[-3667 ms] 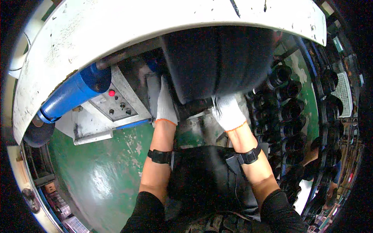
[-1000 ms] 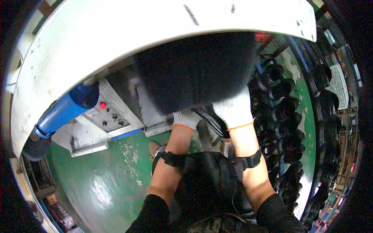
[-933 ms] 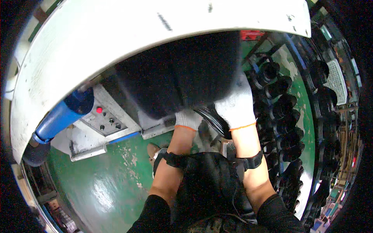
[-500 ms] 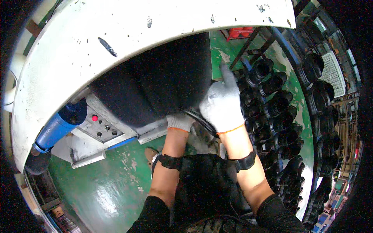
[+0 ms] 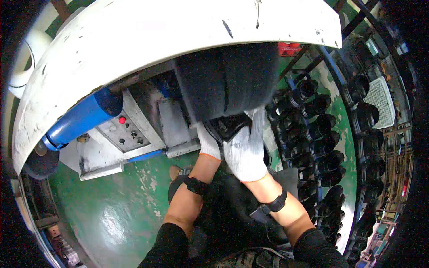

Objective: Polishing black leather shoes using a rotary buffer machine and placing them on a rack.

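Note:
A black shoe (image 5: 229,126) is held between my two gloved hands, just under a large, dark, blurred roller (image 5: 225,85). My left hand (image 5: 208,144), in a white knit glove with an orange cuff, closes on the shoe's left side; its fingertips are hidden behind it. My right hand (image 5: 246,154), gloved the same way, grips the right side, with a finger stretched up along it toward the roller. Part of the shoe is covered by the gloves. Whether it touches the roller I cannot tell.
A white machine hood (image 5: 187,31) arches over the roller. On the left are a blue cylinder (image 5: 80,117) and a control panel with a red button (image 5: 122,120). Racks of black shoes (image 5: 324,145) stand close on the right, beside a white plastic basket (image 5: 380,105).
My right hand has come down and in, its raised finger lowered onto the shoe. My left hand has come more into sight. The view has shifted, so the roller appears farther right.

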